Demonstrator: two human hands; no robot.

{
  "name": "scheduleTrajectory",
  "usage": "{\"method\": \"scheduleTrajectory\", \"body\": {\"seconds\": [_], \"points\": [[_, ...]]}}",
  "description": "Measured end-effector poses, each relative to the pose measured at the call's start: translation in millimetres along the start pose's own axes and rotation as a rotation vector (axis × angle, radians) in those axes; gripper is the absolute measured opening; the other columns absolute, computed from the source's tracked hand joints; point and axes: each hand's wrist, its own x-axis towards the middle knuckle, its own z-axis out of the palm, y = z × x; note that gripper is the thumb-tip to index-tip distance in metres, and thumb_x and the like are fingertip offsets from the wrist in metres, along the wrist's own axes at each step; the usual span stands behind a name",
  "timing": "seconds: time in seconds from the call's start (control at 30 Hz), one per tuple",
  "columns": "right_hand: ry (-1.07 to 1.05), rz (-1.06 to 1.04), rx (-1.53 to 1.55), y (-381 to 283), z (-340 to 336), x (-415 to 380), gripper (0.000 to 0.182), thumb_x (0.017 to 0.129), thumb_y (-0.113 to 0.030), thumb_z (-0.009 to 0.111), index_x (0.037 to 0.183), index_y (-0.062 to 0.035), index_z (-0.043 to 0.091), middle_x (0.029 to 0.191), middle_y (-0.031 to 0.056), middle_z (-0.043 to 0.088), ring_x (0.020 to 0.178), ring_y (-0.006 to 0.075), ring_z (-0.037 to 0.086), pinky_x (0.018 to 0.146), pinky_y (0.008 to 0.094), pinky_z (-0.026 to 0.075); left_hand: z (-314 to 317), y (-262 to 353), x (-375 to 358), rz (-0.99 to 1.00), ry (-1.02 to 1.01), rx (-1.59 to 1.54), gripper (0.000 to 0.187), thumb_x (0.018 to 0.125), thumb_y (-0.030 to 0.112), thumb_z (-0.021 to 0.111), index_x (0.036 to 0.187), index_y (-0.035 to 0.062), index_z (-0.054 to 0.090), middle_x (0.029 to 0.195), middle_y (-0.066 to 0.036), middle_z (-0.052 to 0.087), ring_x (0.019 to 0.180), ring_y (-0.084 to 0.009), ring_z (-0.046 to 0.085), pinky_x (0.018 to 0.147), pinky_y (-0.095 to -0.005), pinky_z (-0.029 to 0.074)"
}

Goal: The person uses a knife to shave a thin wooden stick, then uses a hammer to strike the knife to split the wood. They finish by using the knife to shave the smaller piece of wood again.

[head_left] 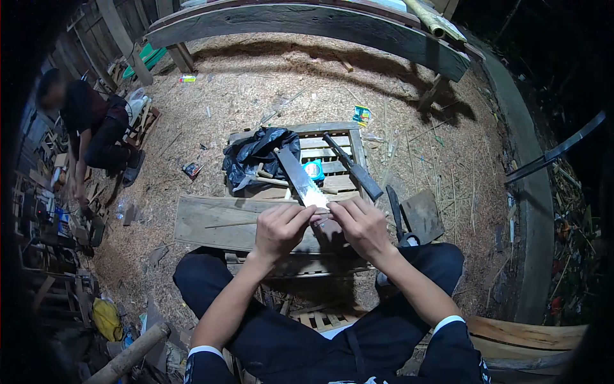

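A saw blade [295, 171] slants across the low wooden bench, its near part shining white under the light. Right over that bright part, my left hand [279, 229] and my right hand [359, 229] meet with closed, pinching fingertips. Something small and thin seems to lie between them, too small and glared to name. Hidden below my hands is the saw's near end. Just beyond the fingers sits a blue tape measure [313, 169]. To its right a dark chisel-like tool [355, 168] with a long handle lies diagonally on the slats.
A black plastic bag [256, 157] is bunched on the slatted wooden frame [359, 144]. A wide plank [211, 221] lies before my knees. A dark-handled tool [395, 214] rests at right. One person [96, 125] crouches at left. A heavy beam [307, 25] spans the back.
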Motion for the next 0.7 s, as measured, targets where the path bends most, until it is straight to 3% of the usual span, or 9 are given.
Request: {"method": "scheduleTrajectory", "body": {"seconds": [0.07,0.33,0.5,0.6,0.7], "points": [[-0.077,0.026,0.014,-1.3,1.4,-1.5,0.026,0.087,-0.014,0.075,0.110,-0.0063,0.069,0.089,0.0048,0.066,0.087,0.0227,0.066,0.068,0.0375,0.054,-2.3,1.5,-0.6,-0.026,-0.062,0.034,0.024,0.081,0.022,0.084,0.102,0.0112,0.077,0.077,-0.005,0.068,0.067,-0.0238,0.067,0.057,-0.0358,0.051],[0.002,0.108,0.033,-3.6,11.9,-2.6,0.016,0.091,-0.017,0.073,0.104,-0.0104,0.068,0.081,0.0050,0.064,0.059,0.0238,0.064,0.053,0.0371,0.047,5.3,1.1,-2.5,-0.115,-0.033,-0.050,0.017,0.084,0.018,0.081,0.097,0.0083,0.076,0.076,-0.007,0.069,0.067,-0.0256,0.068,0.059,-0.0379,0.051],[0.021,0.156,0.017,-6.6,13.9,-0.7,0.014,0.090,-0.017,0.074,0.101,-0.0111,0.069,0.080,0.0042,0.064,0.058,0.0238,0.065,0.051,0.0362,0.046,7.3,2.2,-1.2,-0.161,-0.002,-0.078,0.014,0.085,0.018,0.079,0.096,0.0093,0.076,0.073,-0.006,0.067,0.066,-0.0253,0.067,0.059,-0.0392,0.050],[0.057,0.175,0.016,-8.7,17.6,1.1,0.013,0.089,-0.016,0.074,0.100,-0.0115,0.069,0.080,0.0041,0.065,0.059,0.0239,0.065,0.051,0.0359,0.046,5.1,4.4,2.4,-0.189,-0.039,-0.064,0.013,0.084,0.013,0.081,0.093,0.0053,0.076,0.082,-0.009,0.075,0.071,-0.0281,0.072,0.062,-0.0380,0.054],[0.088,0.190,0.019,-10.4,20.2,2.9,0.011,0.089,-0.014,0.074,0.099,-0.0116,0.069,0.080,0.0043,0.066,0.059,0.0243,0.065,0.052,0.0364,0.046,8.7,4.7,3.4,-0.191,0.010,-0.044,0.012,0.086,0.019,0.079,0.092,0.0093,0.075,0.072,-0.006,0.067,0.064,-0.0248,0.066,0.057,-0.0386,0.049]]}}
